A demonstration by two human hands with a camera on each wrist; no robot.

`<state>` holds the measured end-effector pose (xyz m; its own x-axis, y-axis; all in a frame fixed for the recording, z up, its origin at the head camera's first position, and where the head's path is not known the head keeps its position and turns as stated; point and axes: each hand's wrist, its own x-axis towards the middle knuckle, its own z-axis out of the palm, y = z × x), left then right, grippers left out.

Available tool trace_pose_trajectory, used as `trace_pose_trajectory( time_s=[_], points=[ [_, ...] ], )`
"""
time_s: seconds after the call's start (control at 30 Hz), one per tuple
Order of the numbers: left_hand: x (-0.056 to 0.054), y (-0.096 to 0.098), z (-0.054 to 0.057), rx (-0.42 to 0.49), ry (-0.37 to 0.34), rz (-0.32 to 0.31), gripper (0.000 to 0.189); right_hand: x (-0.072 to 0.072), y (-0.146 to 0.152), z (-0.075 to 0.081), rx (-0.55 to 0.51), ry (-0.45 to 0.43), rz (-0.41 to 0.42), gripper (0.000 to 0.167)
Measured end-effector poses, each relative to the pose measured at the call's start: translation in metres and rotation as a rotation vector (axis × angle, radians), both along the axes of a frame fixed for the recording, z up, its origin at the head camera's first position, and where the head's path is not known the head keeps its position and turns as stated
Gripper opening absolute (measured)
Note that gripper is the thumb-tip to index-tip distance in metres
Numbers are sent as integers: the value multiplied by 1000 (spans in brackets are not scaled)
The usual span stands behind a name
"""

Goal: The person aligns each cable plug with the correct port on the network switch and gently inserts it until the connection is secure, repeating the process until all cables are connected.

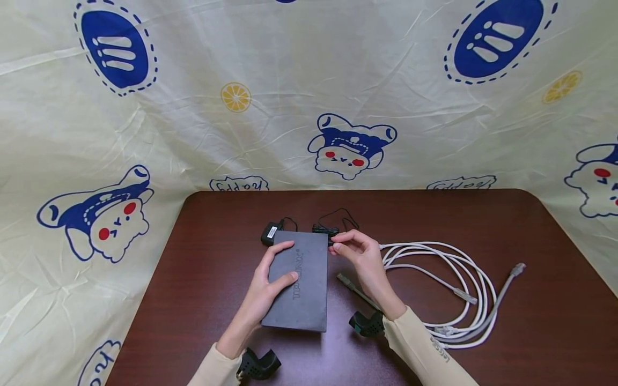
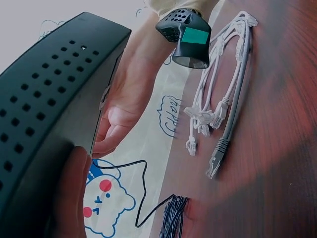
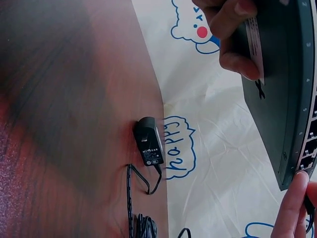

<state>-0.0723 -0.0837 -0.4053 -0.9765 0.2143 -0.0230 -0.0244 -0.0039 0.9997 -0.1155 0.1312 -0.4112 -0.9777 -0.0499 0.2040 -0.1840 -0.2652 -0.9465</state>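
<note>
A dark grey TP-LINK network switch [image 1: 311,303] is held above the table in my left hand [image 1: 260,287], with the thumb spread on its top face and fingers underneath. Its row of ports [image 3: 308,148] shows in the right wrist view. My right hand [image 1: 364,260] pinches the end of a thin black power cord [image 2: 133,162] against the switch's port side, near its far corner. The fingers hide the plug tip, so I cannot tell whether it is in the socket. The black power adapter [image 3: 148,141] lies on the table behind the switch.
The cord's tied bundle [image 1: 325,230] lies beyond the switch. Coiled white network cables [image 1: 487,289] and a grey cable [image 1: 507,287] lie to the right, one grey connector [image 1: 347,281] beneath my right forearm. A patterned sheet [image 1: 275,134] hangs past the brown table's [image 1: 193,321] far edge.
</note>
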Motion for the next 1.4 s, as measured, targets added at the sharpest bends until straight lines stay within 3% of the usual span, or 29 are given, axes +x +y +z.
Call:
trace_pose_trajectory(
  time_s=[0.37, 0.6, 0.63, 0.7, 0.83, 0.87, 0.9, 1.0, 1.2, 1.33, 1.4],
  points=[
    [0, 2, -1, 24, -10, 19, 52, 0, 2, -3, -4, -18, 11, 21],
    [-1, 2, -1, 34, -9, 27, 52, 1, 9, -7, -26, 72, 21, 14],
    [-1, 2, -1, 35, -9, 29, 52, -5, 12, -18, -59, 106, 40, 14],
    [-1, 1, -1, 34, -8, 36, 52, -5, 16, -20, -69, 127, 37, 13],
    [-1, 0, 0, 32, -8, 40, 52, -4, 24, -21, -69, 123, 24, 13],
    [-1, 0, 0, 31, -7, 41, 52, 2, 25, -12, -36, 97, 0, 13],
    [-1, 0, -1, 31, -6, 41, 52, 2, 27, -13, -31, 94, -1, 14],
    [-1, -1, -1, 29, -3, 41, 52, -1, 36, -25, -28, 109, 6, 18],
    [-2, 0, -1, 29, -1, 42, 52, -18, 60, -71, -25, 101, -8, 32],
    [-2, -1, -1, 28, -5, 44, 52, -17, 70, -80, -2, 45, -56, 46],
    [-2, -1, -1, 26, -6, 46, 52, -16, 75, -81, 11, 24, -67, 40]
  ],
)
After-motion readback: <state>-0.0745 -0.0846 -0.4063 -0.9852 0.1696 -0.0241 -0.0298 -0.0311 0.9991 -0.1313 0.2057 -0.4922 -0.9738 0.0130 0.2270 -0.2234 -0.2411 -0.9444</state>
